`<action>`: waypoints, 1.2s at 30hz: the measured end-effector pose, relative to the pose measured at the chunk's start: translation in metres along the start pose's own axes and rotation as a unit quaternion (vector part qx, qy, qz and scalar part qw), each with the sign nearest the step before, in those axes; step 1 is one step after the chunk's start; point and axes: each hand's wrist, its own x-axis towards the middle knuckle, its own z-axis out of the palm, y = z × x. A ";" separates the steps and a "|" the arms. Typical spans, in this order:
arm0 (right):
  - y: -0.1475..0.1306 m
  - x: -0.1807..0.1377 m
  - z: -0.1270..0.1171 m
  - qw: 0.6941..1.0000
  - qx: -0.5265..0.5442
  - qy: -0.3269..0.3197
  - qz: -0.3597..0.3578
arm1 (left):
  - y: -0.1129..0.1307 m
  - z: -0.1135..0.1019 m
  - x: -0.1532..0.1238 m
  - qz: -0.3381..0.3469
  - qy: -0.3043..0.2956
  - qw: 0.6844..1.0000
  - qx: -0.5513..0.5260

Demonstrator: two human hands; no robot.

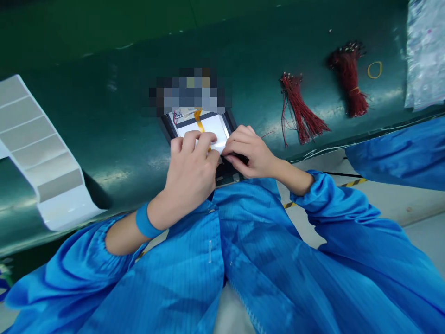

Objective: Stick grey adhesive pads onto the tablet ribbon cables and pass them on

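A dark-framed electronic device [168, 129] lies on the green work surface close to my body. Inside it are a white panel [218, 126] and an orange flat cable [199, 121], with a thin red wire near the upper left. My left hand [193, 162] rests over the white panel, fingers curled and pressed together; its fingertips are partly hidden. At the device's right edge, my right hand [252, 150] is closed in a pinch, thumb near forefinger. What lies between its fingertips is too small to make out. The device's far part is blurred into blocks.
To the right lie a loose bundle of red wires [304, 111], a banded red bundle [352, 83], a rubber band [374, 70] and a clear plastic bag [424, 55]. A strip of grey labels [38, 144] hangs over the left front edge. A blue sleeve [399, 155] shows at right.
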 end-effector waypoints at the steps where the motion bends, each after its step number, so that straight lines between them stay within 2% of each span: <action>1: 0.001 0.000 0.000 1.000 0.006 0.000 0.004 | 0.003 0.001 0.004 0.004 -0.010 1.000 -0.003; 7: 0.002 -0.001 -0.001 0.999 0.040 0.025 0.005 | 0.014 0.000 0.018 -0.012 -0.044 0.999 -0.012; 10: -0.001 -0.002 -0.002 0.996 0.044 0.073 0.007 | 0.004 -0.008 0.016 -0.019 -0.040 0.999 -0.017; 12: -0.002 -0.003 -0.002 0.990 0.022 0.139 0.028 | -0.016 -0.018 0.015 -0.053 -0.015 0.998 -0.016; 14: -0.001 -0.004 -0.001 0.981 0.004 0.187 0.058 | -0.047 -0.028 0.019 -0.115 0.022 0.993 0.006; 17: 0.001 -0.003 0.003 0.979 0.011 0.190 0.075 | -0.097 -0.037 0.035 -0.205 0.057 0.976 0.046; 19: 0.002 -0.003 0.005 0.981 0.014 0.180 0.067 | -0.122 -0.037 0.049 -0.241 0.034 0.968 0.057; 21: 0.002 -0.003 0.006 0.983 0.014 0.175 0.060 | -0.134 -0.033 0.063 -0.253 -0.013 0.965 0.065; 23: 0.002 -0.004 0.006 0.982 0.013 0.179 0.052 | -0.134 -0.028 0.073 -0.250 -0.047 0.963 0.084; 27: 0.002 -0.005 0.008 0.983 0.010 0.181 0.034 | -0.127 -0.024 0.083 -0.247 -0.071 0.959 0.116; 32: 0.002 -0.004 0.008 0.986 0.024 0.163 0.031 | -0.124 -0.025 0.096 -0.249 -0.107 0.951 0.149; 36: 0.001 -0.004 0.006 0.988 0.017 0.148 0.031 | -0.111 -0.028 0.111 -0.230 -0.162 0.934 0.222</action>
